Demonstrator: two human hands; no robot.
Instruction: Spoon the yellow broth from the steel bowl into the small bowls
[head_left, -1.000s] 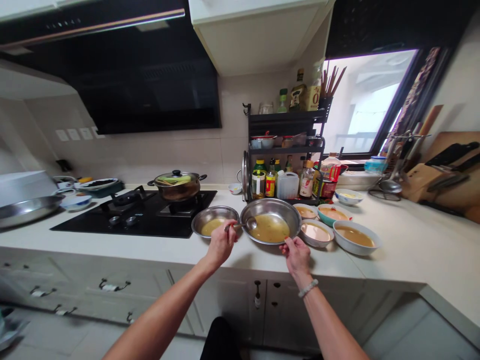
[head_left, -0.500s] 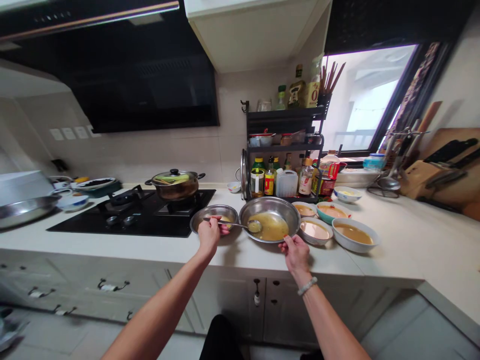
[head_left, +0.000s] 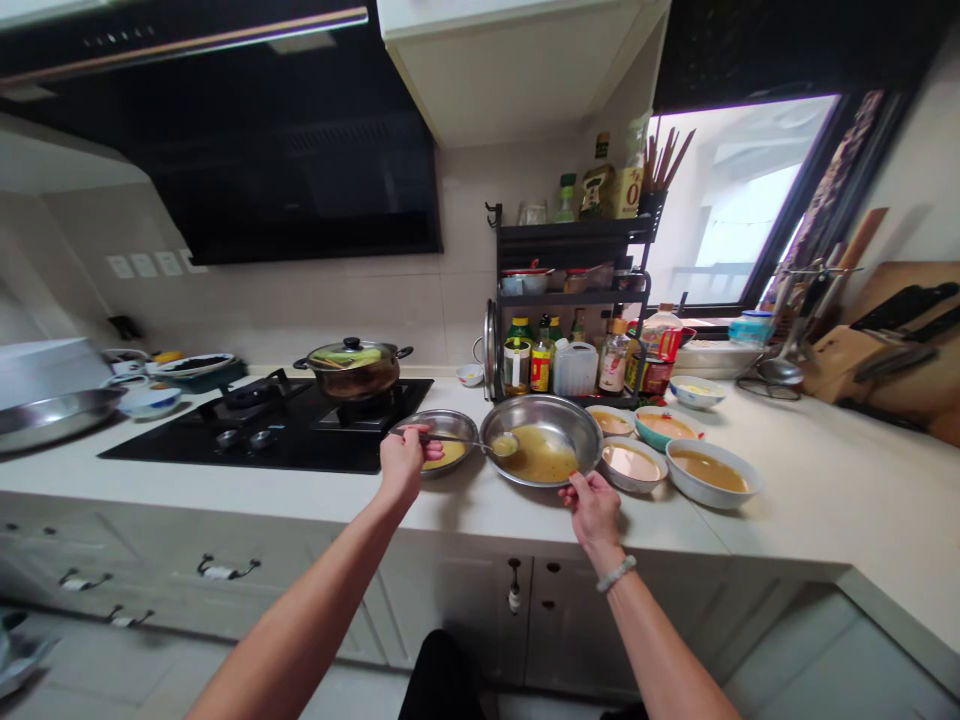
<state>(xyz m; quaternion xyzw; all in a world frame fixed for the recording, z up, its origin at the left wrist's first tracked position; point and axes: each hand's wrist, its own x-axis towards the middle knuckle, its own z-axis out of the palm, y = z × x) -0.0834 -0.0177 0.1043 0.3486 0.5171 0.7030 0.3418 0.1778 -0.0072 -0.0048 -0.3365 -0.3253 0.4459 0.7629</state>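
Observation:
My left hand (head_left: 405, 462) is closed around the handle of a metal ladle (head_left: 505, 445). The ladle's bowl is inside the large steel basin (head_left: 541, 408), near its left wall, with yellowish liquid in it. Yellow-brown liquid (head_left: 544, 455) with small bits covers the basin's bottom. My right hand (head_left: 594, 508) pinches the basin's front right rim. Left of the basin stands a smaller steel bowl (head_left: 457, 422) holding yellow liquid, partly behind my left hand.
Several bowls of liquid, among them a white bowl (head_left: 712, 492) and a teal bowl (head_left: 664, 437), crowd the basin's right side. A lidded pot (head_left: 352, 370) sits on the black hob (head_left: 262, 440). Behind the basin rises a black rack (head_left: 574, 297) of bottles.
My left hand has moved left with the ladle, and the ladle's bowl has shifted slightly left and up within the basin. My right hand stays on the rim.

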